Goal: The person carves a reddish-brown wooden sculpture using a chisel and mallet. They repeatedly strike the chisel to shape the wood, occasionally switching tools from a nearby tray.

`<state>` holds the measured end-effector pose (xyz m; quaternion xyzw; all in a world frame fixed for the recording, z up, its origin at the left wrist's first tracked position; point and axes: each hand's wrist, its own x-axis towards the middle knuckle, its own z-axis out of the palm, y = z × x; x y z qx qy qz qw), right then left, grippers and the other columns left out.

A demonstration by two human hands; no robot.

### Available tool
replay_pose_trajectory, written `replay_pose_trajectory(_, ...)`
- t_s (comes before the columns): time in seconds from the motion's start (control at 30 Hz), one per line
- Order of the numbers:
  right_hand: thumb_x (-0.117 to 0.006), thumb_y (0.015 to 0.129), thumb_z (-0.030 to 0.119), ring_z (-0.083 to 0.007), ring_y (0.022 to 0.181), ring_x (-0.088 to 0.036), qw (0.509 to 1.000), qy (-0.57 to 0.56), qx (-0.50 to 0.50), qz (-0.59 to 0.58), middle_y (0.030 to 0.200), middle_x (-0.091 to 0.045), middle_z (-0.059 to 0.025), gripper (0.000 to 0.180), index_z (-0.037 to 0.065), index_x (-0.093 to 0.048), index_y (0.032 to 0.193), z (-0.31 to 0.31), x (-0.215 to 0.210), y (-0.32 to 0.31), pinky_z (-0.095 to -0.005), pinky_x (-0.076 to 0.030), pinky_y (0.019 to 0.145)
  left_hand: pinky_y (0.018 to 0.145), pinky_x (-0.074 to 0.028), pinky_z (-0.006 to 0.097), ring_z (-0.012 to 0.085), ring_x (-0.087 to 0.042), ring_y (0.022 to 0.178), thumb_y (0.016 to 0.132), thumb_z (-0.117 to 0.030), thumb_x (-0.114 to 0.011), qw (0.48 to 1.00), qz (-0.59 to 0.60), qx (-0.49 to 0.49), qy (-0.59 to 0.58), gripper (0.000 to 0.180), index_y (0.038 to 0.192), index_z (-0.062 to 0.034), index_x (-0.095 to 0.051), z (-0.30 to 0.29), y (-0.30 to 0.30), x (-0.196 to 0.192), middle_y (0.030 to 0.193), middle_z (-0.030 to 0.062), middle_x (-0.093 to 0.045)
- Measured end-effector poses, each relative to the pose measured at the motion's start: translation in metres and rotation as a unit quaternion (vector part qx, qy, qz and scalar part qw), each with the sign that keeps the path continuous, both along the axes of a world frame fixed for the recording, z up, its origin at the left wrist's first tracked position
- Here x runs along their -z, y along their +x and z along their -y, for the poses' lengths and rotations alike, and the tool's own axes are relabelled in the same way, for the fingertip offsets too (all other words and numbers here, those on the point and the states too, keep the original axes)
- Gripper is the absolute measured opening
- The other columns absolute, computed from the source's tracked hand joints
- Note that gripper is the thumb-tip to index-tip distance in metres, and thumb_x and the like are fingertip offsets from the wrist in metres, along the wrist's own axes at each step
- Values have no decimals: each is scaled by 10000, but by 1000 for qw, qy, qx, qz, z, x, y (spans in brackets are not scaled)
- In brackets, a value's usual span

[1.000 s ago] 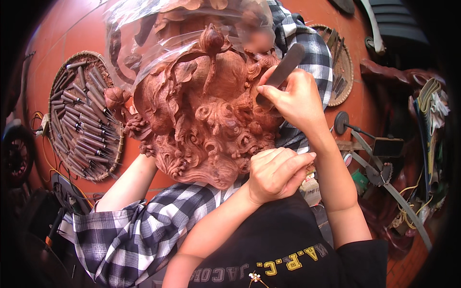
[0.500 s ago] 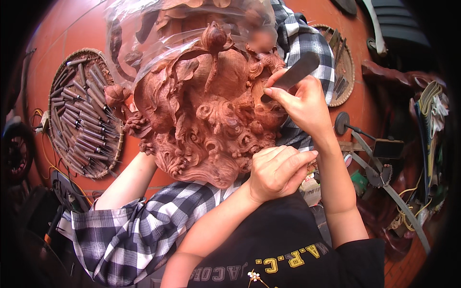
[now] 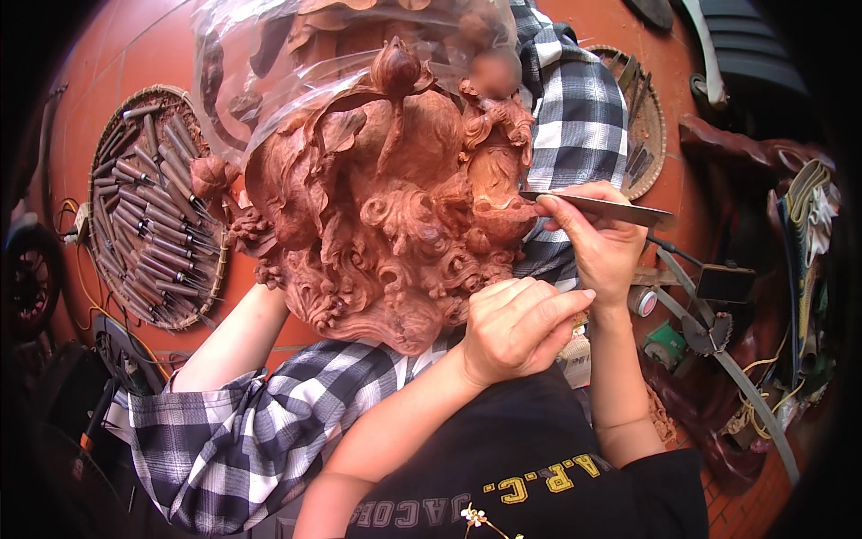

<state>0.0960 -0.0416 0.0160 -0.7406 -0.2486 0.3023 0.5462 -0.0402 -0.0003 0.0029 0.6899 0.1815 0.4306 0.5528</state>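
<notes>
A large reddish-brown wood carving (image 3: 422, 171) with curls, leaves and a lotus bud sits before me, its far part under clear plastic sheeting (image 3: 260, 63). My right hand (image 3: 606, 238) is closed on a flat, dark steel blade (image 3: 628, 212) beside the carving's right side. The blade's narrow left end meets, or comes very close to, a paler small carved figure (image 3: 496, 171). Against the carving's lower right edge, my left hand (image 3: 521, 328) is closed with its fingers curled; whatever it may hold is hidden.
At left, a round woven basket (image 3: 94, 193) bears several wooden-handled carving tools (image 3: 166, 216). Another basket (image 3: 663, 144) with tools lies at far right. Checked cloth (image 3: 296, 413) spreads beneath the carving. A metal bar (image 3: 763, 413) and dark wood (image 3: 754, 144) stand at right.
My right hand has moved slightly down and right. The blade has turned from slanting upward to lying nearly level, pointing right. My left hand stays almost in place.
</notes>
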Motion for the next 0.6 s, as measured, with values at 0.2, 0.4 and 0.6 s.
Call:
replay_pose_trajectory(0.2,-764,888,140,-236,974,-661,982,-71,-45,171,1059,-669,-150,162,-5,-693,876,-20,5,-7,-334,-501,808,519,-480,319,213,-633,566,728,87,-714,1000,-16,-7,-3,325,1021,-53,-719,-2,0,0,691,55,-638)
replay_pose_trajectory(0.4,-805,854,205,-234,852,-649,962,-139,-66,225,1015,-598,-138,188,32,-730,864,-29,14,-13,-337,-505,702,524,-477,325,222,-633,570,729,96,-706,1000,-5,-8,-10,325,1021,-47,-717,-1,2,5,679,61,-622)
replay_pose_trajectory(0.6,-824,826,193,-197,781,-624,979,-133,-40,147,1002,-592,-112,158,56,-747,846,-30,15,-15,-325,-483,628,534,-480,325,218,-629,571,731,94,-707,1000,-22,1,-19,329,1028,-49,-719,-4,1,3,680,57,-623)
